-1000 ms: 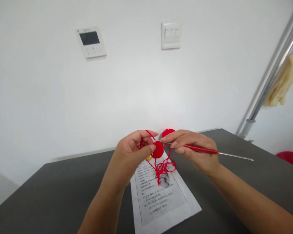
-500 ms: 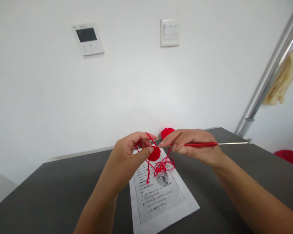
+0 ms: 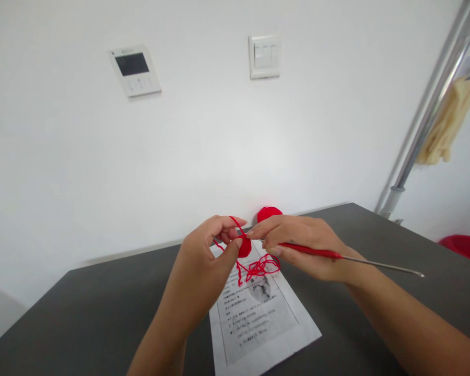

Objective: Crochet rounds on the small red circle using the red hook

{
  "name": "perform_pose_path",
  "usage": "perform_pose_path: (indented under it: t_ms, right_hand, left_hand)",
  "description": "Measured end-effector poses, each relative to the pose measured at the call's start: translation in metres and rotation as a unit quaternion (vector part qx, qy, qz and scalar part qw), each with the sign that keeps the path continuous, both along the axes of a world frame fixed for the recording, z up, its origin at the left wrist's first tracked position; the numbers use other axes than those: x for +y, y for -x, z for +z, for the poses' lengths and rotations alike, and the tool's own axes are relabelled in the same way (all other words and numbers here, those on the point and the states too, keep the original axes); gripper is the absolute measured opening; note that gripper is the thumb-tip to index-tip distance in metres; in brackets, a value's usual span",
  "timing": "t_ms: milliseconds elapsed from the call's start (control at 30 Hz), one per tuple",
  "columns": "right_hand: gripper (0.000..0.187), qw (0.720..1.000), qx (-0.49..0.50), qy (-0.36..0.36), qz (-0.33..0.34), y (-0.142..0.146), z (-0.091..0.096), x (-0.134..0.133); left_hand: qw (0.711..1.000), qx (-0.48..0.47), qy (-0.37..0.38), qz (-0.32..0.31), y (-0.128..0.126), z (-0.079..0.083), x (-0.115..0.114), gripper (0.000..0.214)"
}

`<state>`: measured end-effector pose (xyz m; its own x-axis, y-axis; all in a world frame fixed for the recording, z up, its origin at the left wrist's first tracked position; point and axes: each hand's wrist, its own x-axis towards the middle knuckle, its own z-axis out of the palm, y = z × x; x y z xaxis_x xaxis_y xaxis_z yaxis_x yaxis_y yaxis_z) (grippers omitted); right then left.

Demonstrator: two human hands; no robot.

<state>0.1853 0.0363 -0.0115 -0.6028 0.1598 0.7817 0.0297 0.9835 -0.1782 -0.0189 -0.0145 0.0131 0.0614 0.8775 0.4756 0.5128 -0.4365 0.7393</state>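
Note:
Between thumb and fingers, my left hand (image 3: 209, 253) pinches a small round red crochet piece (image 3: 245, 248). A strand of red yarn (image 3: 237, 224) runs over its raised index finger. My right hand (image 3: 305, 243) grips a crochet hook (image 3: 313, 250) with a red handle and a metal shaft at each end. The hook's working tip meets the upper edge of the piece, though the fingers partly hide it. Loose loops of yarn (image 3: 263, 265) and a short tail hang or lie below the piece, over the printed sheet (image 3: 266, 344).
A red yarn ball (image 3: 269, 212) rests at the back of the dark table (image 3: 102, 303), against the white wall. To the right are a metal pole (image 3: 431, 115), a hanging yellowish cloth (image 3: 450, 122) and a red object (image 3: 464, 248). An intercom panel (image 3: 135, 70) and switch (image 3: 265, 56) are on the wall.
The hook has tilted, its free rear end dropping lower. My right fingers have come closer to the left thumb at the crochet piece. The view has shifted slightly.

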Motion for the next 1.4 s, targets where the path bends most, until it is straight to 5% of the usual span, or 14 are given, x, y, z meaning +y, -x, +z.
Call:
perform_pose_path:
  t_ms: [167, 300, 467, 667, 767, 867, 1000, 1167, 1400]
  right_hand:
    - [0.012, 0.997, 0.042, -0.059, -0.014, 0.012, -0.009, 0.002]
    - [0.012, 0.991, 0.097, -0.084, -0.047, 0.014, -0.014, 0.003]
    - [0.015, 0.979, 0.132, -0.137, -0.076, 0.013, -0.018, 0.006]
    - [0.031, 0.976, 0.131, -0.171, -0.036, 0.011, -0.022, 0.012]
    - [0.038, 0.977, 0.163, -0.131, -0.048, 0.015, -0.030, 0.014]
    - [0.030, 0.963, 0.206, -0.142, -0.099, 0.024, -0.040, 0.018]
    - [0.020, 0.956, 0.196, -0.165, -0.142, 0.032, -0.043, 0.016]
    - [0.009, 0.976, 0.166, -0.061, -0.125, 0.029, -0.028, 0.004]
    - [0.008, 0.972, 0.116, 0.163, -0.124, 0.019, -0.018, 0.000]
  left_hand:
    - [0.997, 0.042, -0.071, 0.007, -0.010, 0.000, -0.006, 0.018]
    - [0.994, -0.011, -0.097, 0.039, -0.016, -0.003, -0.005, 0.021]
    - [0.982, -0.187, 0.021, -0.006, -0.013, -0.008, 0.006, 0.028]
    - [0.888, -0.390, 0.187, -0.154, -0.014, -0.013, 0.019, 0.031]
    - [0.862, -0.433, 0.197, -0.175, -0.021, -0.018, 0.020, 0.032]
    - [0.913, -0.373, 0.117, -0.117, -0.024, -0.022, 0.019, 0.035]
    - [0.986, -0.165, -0.028, -0.004, -0.019, -0.023, 0.017, 0.034]
    - [0.989, 0.023, -0.143, 0.038, -0.004, -0.018, 0.024, 0.022]
    - [0.985, 0.068, -0.153, 0.046, 0.006, -0.022, 0.038, 0.014]
